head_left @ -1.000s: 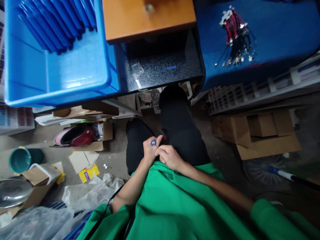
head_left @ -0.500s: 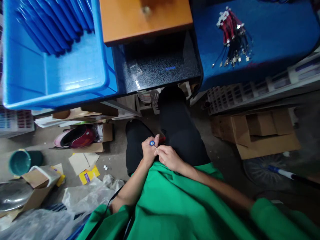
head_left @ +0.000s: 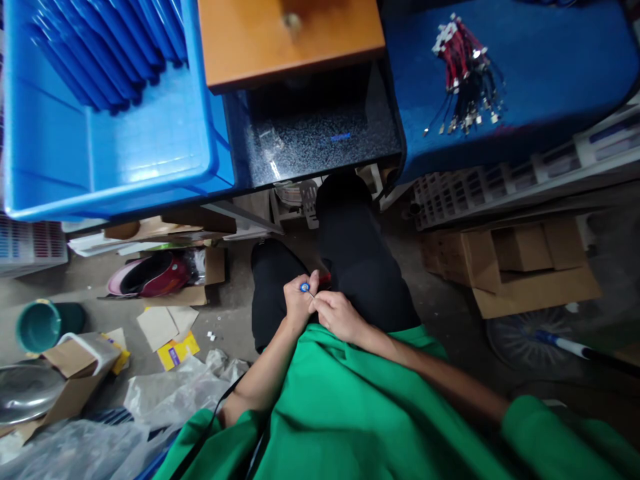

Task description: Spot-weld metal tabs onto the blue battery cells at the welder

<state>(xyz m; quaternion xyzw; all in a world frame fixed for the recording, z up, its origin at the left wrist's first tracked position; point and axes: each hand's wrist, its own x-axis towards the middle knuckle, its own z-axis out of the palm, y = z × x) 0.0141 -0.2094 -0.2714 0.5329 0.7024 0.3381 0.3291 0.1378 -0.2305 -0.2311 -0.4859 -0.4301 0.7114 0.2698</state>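
Above my lap my left hand point(head_left: 299, 300) is closed around a small blue piece point(head_left: 305, 287) whose round end with a pale centre faces up. The rest of it is hidden in the fist, so its kind is unclear. My right hand point(head_left: 339, 313) touches the left one, its thumb and forefinger pinched on a thin, pale, wire-like strand point(head_left: 311, 295). That strand runs up to the blue end. A bit of red shows just behind my hands, too small to name.
A blue bin point(head_left: 150, 153) holding several blue tubes stands at upper left. Beside it are an orange box point(head_left: 295, 47) and a dark speckled shelf point(head_left: 310, 147). Red and black connector cables point(head_left: 465, 67) lie on a blue surface point(head_left: 550, 73). Cardboard boxes point(head_left: 530, 260) stand at right.
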